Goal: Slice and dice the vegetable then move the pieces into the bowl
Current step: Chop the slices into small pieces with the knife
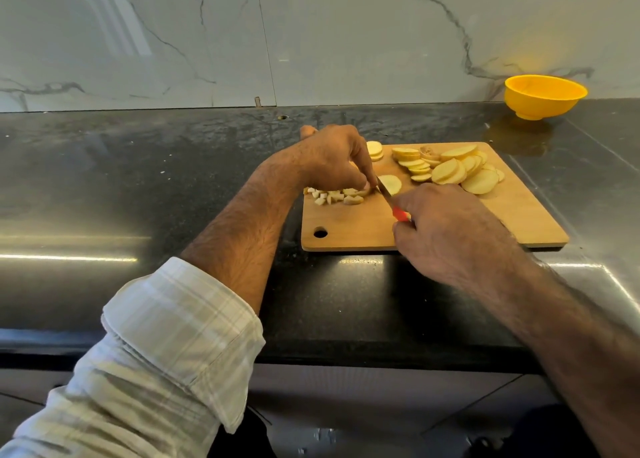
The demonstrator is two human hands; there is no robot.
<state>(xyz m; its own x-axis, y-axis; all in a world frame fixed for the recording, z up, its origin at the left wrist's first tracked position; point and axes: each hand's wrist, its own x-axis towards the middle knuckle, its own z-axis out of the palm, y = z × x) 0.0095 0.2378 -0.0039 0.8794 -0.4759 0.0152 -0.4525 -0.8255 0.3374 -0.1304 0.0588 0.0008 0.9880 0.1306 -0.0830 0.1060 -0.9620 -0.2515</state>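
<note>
Potato slices (453, 170) fanned on far right of wooden cutting board (363, 229), diced pieces (334, 196) at left edge, left hand (332, 159) fingertips curled on slice being cut, right hand (446, 229) gripping red-handled knife (389, 199), yellow bowl (543, 95) well apart, far right on dark counter (138, 180)

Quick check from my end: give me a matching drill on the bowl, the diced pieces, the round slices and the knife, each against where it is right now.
Things:
1. yellow bowl
2. diced pieces
3. round slices
4. knife

Places:
A. fanned over the far right part of the cutting board
B. in the right hand, blade down on a slice
C. on the counter by the wall, off the board
D. on the board's left edge, below the left hand

Pairs: 1-C, 2-D, 3-A, 4-B
</note>
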